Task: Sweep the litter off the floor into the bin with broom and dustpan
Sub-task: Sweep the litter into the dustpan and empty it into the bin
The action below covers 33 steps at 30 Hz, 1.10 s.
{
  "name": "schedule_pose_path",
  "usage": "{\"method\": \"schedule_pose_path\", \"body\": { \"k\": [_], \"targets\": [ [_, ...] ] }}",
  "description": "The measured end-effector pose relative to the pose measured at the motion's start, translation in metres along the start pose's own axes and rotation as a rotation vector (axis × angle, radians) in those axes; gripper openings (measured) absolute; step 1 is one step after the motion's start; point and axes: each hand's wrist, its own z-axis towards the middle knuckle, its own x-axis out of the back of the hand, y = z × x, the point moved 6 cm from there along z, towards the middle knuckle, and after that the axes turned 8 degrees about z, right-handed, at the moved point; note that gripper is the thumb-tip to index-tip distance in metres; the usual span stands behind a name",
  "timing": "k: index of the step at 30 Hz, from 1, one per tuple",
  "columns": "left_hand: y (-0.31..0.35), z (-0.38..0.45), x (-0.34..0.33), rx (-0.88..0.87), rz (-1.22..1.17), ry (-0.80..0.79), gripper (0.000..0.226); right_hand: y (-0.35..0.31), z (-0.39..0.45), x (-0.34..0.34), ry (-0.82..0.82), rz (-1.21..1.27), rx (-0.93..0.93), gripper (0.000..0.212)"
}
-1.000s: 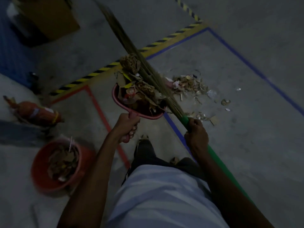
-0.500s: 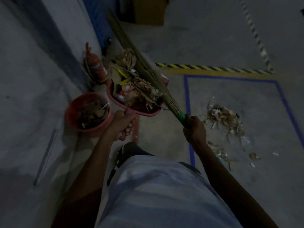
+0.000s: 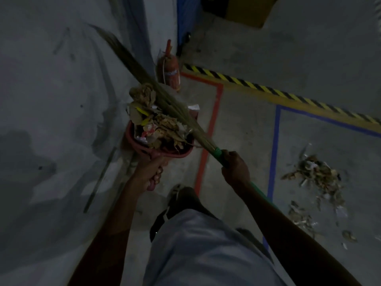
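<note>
Key relation: the dustpan (image 3: 162, 144) is held out in front of the left hand (image 3: 149, 174), its handle running back toward the body and its open mouth pointing away, toward the wall (image 3: 51, 100). I see no bin here; it may be hidden under the loaded pan, but I cannot tell.
Left hand: its fingers are wrapped round the pan's handle, and it carries the pan above the floor (image 3: 243, 124).
Right hand: the right hand (image 3: 235, 168) is closed round the green handle (image 3: 218, 153) of the broom (image 3: 165, 100), just behind the point where the bristles begin.
Broom axis: it runs on a diagonal from the lower right up to the upper left; the bristles lie across the top of the load and seem to press it down.
Load: litter (image 3: 156, 122) of dry curled leaves, paper bits and a yellow scrap, heaped higher than the rim.
Litter left over: a second pile (image 3: 317, 182) lies on the floor well apart, on the right, inside the blue tape line (image 3: 274, 153).
Materials: the pan looks like hard red plastic with a curved rim; the bristles are long, thin and straw-like; the floor is rough grey concrete.
Nearby: a red fire extinguisher (image 3: 170, 71) stands beside the wall, beyond the pan.
Next move, my judgement: the nearer left hand should tip the pan forward, once the bin is under it.
</note>
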Motion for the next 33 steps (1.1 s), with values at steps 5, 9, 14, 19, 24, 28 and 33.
{"method": "schedule_pose_path", "body": {
  "k": [5, 9, 14, 19, 24, 28, 33],
  "targets": [
    [-0.001, 0.051, 0.037, 0.059, -0.104, -0.001, 0.033, -0.049, 0.043, -0.035, -0.052, -0.081, -0.041, 0.055],
    [-0.007, 0.085, 0.057, 0.157, -0.131, -0.025, 0.032, -0.076, 0.065, -0.05, -0.058, -0.146, -0.062, 0.053],
    [-0.015, 0.12, 0.068, 0.225, -0.104, -0.038, 0.033, -0.093, 0.075, -0.056, -0.019, -0.178, -0.071, 0.052],
    [-0.025, 0.162, 0.065, 0.409, -0.091, -0.148, 0.037, -0.092, 0.078, -0.049, 0.056, -0.188, -0.056, 0.055],
    [-0.022, 0.202, 0.069, 0.44, -0.117, -0.15, 0.038, -0.083, 0.082, -0.031, 0.097, -0.175, -0.116, 0.058],
    [-0.008, 0.217, 0.069, 0.433, -0.148, -0.128, 0.038, -0.076, 0.082, -0.023, 0.108, -0.196, -0.165, 0.061],
    [-0.002, 0.224, 0.058, 0.451, -0.034, -0.143, 0.04, -0.068, 0.08, -0.027, 0.103, -0.181, -0.211, 0.064]
  ]
}}
